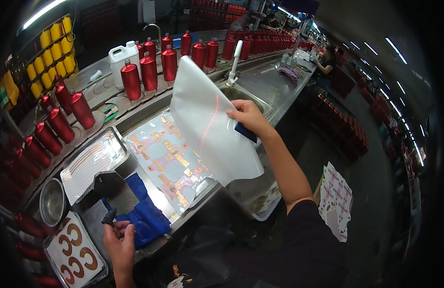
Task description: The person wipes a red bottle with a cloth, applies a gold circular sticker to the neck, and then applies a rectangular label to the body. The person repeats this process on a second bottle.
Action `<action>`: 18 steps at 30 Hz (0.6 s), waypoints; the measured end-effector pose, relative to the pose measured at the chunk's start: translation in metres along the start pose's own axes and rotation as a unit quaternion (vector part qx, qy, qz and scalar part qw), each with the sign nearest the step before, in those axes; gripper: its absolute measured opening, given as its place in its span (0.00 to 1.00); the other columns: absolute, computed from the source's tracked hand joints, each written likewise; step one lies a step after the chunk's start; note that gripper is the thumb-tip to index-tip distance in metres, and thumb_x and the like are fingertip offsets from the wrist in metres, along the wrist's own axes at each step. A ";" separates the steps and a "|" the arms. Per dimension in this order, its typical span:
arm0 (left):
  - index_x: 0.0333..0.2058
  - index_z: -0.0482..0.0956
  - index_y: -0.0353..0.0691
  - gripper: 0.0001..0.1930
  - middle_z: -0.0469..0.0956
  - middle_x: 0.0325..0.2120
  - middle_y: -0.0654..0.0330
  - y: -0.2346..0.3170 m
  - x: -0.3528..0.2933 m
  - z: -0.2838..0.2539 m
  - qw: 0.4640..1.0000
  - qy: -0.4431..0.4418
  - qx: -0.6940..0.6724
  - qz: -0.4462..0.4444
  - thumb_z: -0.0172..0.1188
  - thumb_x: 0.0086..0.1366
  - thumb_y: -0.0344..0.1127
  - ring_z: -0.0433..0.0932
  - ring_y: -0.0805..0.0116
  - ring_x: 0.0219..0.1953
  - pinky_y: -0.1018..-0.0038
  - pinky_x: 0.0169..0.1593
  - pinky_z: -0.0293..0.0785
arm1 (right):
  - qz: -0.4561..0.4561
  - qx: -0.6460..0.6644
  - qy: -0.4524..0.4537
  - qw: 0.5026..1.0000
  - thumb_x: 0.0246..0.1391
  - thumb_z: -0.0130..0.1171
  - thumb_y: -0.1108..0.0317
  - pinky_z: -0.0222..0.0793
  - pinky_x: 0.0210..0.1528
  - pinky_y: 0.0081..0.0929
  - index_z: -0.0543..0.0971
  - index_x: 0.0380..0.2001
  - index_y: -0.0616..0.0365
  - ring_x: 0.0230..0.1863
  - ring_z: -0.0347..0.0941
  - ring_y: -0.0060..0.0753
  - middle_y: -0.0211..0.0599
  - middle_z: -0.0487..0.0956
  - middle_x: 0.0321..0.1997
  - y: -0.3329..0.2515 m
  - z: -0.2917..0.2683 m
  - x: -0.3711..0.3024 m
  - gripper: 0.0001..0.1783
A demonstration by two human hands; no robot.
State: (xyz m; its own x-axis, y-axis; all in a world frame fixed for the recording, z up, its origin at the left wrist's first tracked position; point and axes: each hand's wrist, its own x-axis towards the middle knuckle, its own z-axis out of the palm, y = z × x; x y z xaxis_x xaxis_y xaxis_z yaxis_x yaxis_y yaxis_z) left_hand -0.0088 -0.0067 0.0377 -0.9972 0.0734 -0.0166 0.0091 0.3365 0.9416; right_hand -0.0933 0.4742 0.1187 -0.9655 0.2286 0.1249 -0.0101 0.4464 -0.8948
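My right hand (247, 116) pinches the edge of a large white sheet (207, 125), raised and curving over the bench. A small dark blue piece (246, 132) shows beneath that hand; its kind is unclear. Under and left of the sheet lies a glossy sheet of gold and pink decals (174, 158) on a metal surface. At lower left is my left hand (122, 242), fingers loosely curled and thumb apart, nothing visibly held. A dark ridged covering (109, 216) seems to sit on one of its fingertips. Beside it is a crumpled blue cloth (143, 211).
Red bottles (149, 72) line the conveyor behind the bench, near a white jug (123, 65). A white tap (235, 62) rises beside a sink. Left are a striped sheet in a tray (95, 161), a metal bowl (52, 201) and a tray of C-shaped decals (78, 249). A co-worker (325, 62) sits farther off.
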 end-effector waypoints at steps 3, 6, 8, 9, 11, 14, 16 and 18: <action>0.57 0.68 0.30 0.22 0.79 0.34 0.57 0.000 -0.003 0.007 1.000 0.007 -0.018 -0.001 0.60 0.65 0.25 0.80 0.74 0.33 0.78 0.38 0.78 | -0.015 0.102 0.098 0.990 0.61 0.60 0.69 0.72 0.42 0.19 0.81 0.46 0.68 0.36 0.76 0.17 0.31 0.83 0.38 0.057 -0.054 -0.068 0.15; 0.57 0.68 0.30 0.22 0.80 0.34 0.58 -0.004 -0.003 0.014 0.999 0.002 -0.048 0.009 0.61 0.65 0.24 0.79 0.75 0.32 0.79 0.38 0.77 | 0.027 0.153 0.241 0.958 0.60 0.60 0.70 0.72 0.44 0.20 0.82 0.47 0.66 0.36 0.77 0.21 0.32 0.84 0.39 0.129 -0.103 -0.141 0.14; 0.57 0.68 0.30 0.22 0.79 0.35 0.58 -0.007 -0.003 0.017 0.999 -0.002 -0.034 0.008 0.61 0.66 0.25 0.79 0.75 0.33 0.79 0.39 0.77 | 0.065 0.178 0.318 0.929 0.61 0.59 0.71 0.72 0.44 0.20 0.82 0.46 0.64 0.37 0.78 0.21 0.32 0.84 0.41 0.183 -0.126 -0.184 0.13; 0.57 0.68 0.30 0.21 0.79 0.36 0.58 -0.008 -0.004 0.018 0.999 -0.007 -0.040 -0.003 0.61 0.66 0.25 0.79 0.75 0.34 0.79 0.39 0.77 | 0.063 0.190 0.345 0.917 0.61 0.59 0.70 0.73 0.43 0.21 0.82 0.45 0.64 0.36 0.78 0.22 0.32 0.84 0.40 0.210 -0.133 -0.203 0.12; 0.57 0.68 0.32 0.21 0.79 0.37 0.58 -0.009 -0.004 0.019 0.999 -0.018 -0.026 0.008 0.62 0.68 0.29 0.79 0.74 0.35 0.79 0.40 0.77 | 0.115 0.217 0.403 0.882 0.61 0.63 0.67 0.72 0.40 0.22 0.82 0.44 0.63 0.35 0.78 0.23 0.33 0.84 0.38 0.267 -0.142 -0.231 0.12; 0.55 0.69 0.32 0.19 0.79 0.39 0.57 -0.011 -0.007 0.020 0.999 -0.029 -0.030 0.016 0.62 0.69 0.29 0.78 0.75 0.38 0.78 0.42 0.78 | 0.359 0.150 0.421 0.820 0.56 0.70 0.56 0.71 0.39 0.29 0.84 0.37 0.62 0.33 0.76 0.28 0.34 0.83 0.35 0.347 -0.136 -0.258 0.17; 0.55 0.69 0.32 0.19 0.79 0.39 0.57 -0.010 -0.011 0.019 1.000 -0.019 -0.009 -0.008 0.62 0.69 0.29 0.78 0.75 0.38 0.78 0.43 0.78 | 0.460 -0.044 0.406 0.788 0.53 0.70 0.57 0.73 0.44 0.33 0.85 0.34 0.69 0.38 0.81 0.38 0.43 0.85 0.35 0.386 -0.124 -0.260 0.20; 0.55 0.69 0.32 0.20 0.79 0.39 0.57 -0.008 -0.013 0.015 1.000 -0.015 -0.025 0.005 0.62 0.69 0.29 0.78 0.75 0.38 0.77 0.43 0.79 | 0.397 -0.090 0.439 0.801 0.51 0.68 0.61 0.73 0.47 0.34 0.85 0.36 0.69 0.42 0.83 0.43 0.49 0.86 0.38 0.401 -0.115 -0.253 0.18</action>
State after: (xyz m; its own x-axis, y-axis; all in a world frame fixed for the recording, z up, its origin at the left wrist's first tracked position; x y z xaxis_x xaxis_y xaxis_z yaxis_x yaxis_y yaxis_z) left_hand 0.0048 0.0040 0.0254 -0.9944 0.1044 -0.0160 0.0149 0.2881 0.9575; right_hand 0.1767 0.6949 -0.2221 -0.0933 0.9872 -0.1292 0.6299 -0.0420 -0.7755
